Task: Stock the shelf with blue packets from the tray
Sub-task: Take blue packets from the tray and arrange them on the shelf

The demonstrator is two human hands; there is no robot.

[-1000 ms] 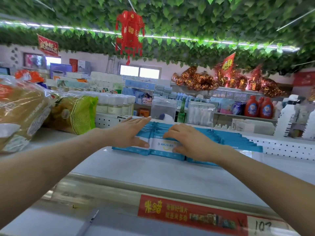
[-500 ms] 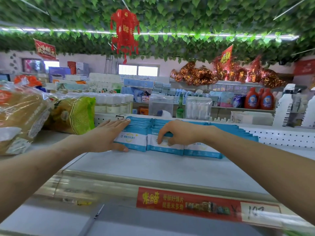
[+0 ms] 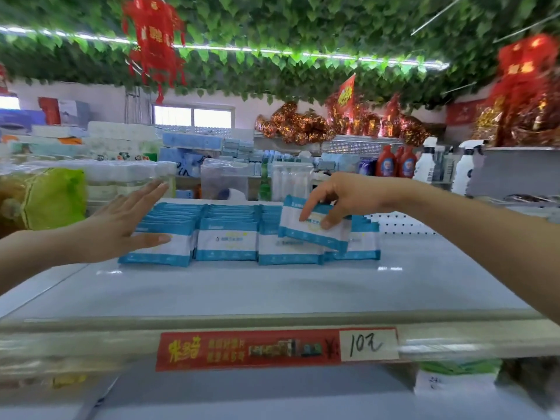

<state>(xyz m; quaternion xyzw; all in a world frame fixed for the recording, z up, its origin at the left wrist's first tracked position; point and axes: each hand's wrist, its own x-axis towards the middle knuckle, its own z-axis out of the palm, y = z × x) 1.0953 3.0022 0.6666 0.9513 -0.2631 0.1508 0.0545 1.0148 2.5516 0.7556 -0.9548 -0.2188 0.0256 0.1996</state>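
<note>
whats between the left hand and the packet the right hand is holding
Head view: one row of blue packets on the shelf lies between the left hand and the held packet; the next row is partly behind it.

Bare shelf point(image 3: 272, 292) lies open in front of the packet rows point(image 3: 227, 237); green bag point(image 3: 54, 198) crowds the left.

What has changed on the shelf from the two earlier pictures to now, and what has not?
The right grip, which pressed on the middle packets, now pinches one packet and has lifted it, tilted, over the rows. The left grip stays flat against the leftmost row. The rows stay in place on the shelf.
</note>
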